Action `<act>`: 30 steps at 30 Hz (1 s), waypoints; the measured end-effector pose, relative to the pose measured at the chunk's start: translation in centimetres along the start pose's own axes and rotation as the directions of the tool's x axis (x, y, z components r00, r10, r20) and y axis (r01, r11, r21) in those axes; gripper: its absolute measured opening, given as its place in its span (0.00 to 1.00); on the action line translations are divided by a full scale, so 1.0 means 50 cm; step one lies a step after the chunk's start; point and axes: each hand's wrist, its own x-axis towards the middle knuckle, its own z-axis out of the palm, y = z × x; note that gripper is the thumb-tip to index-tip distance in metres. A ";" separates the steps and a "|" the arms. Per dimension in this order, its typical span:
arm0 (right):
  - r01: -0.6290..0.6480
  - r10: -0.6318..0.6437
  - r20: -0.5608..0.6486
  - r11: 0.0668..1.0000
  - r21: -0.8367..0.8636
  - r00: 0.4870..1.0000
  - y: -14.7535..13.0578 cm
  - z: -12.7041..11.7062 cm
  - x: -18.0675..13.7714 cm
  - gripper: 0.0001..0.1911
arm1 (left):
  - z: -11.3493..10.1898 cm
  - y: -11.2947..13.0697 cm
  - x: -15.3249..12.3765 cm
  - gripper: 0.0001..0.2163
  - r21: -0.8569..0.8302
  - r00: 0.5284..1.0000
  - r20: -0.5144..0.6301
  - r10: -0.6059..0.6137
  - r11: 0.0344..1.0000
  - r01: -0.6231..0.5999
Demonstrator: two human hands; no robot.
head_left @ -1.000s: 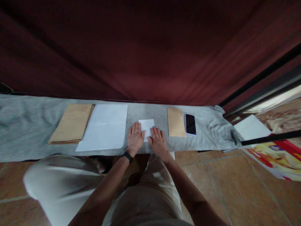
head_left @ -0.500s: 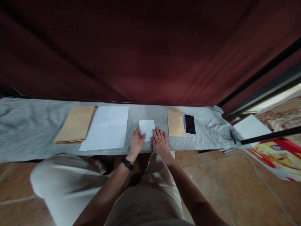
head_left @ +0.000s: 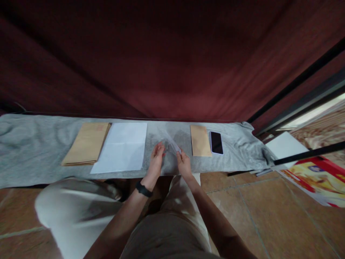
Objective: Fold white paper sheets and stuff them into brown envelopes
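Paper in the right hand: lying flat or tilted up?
Tilted up: the paper shows as a narrow, blurred sliver in the right hand.

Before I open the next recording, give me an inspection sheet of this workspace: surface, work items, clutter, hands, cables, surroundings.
Surface: gray cloth, wrinkled at both ends.
Work items: small white paper, tilted and blurred.
Clutter: brown paper stack and white sheets to the left; single brown paper and phone to the right.
Hands: right hand grips the small white paper near its lower end; left hand loosely curled beside it, contact unclear.
Cables: none certain; a thin pale line at far left may be one.
Surroundings: dark red curtain behind, tiled floor below.
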 end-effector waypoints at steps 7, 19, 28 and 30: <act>-0.380 0.406 0.076 0.753 0.537 0.911 0.018 0.006 0.023 0.19 | -0.057 -0.008 0.069 0.23 0.207 0.993 -0.092 0.067 0.977 -0.047; 0.030 -0.100 -0.083 0.800 -0.599 0.992 0.058 -0.005 0.042 0.29 | -0.059 -0.037 0.069 0.23 0.616 0.990 0.020 0.139 0.778 -0.121; 0.318 -0.153 0.287 0.617 -0.720 0.946 0.049 0.057 0.016 0.25 | -0.055 -0.026 0.049 0.19 0.852 0.978 0.099 0.186 0.492 -0.180; 0.325 -0.144 0.300 0.596 -0.735 0.943 0.050 0.060 0.012 0.26 | -0.050 -0.029 0.043 0.18 0.856 0.944 0.165 0.285 0.435 -0.280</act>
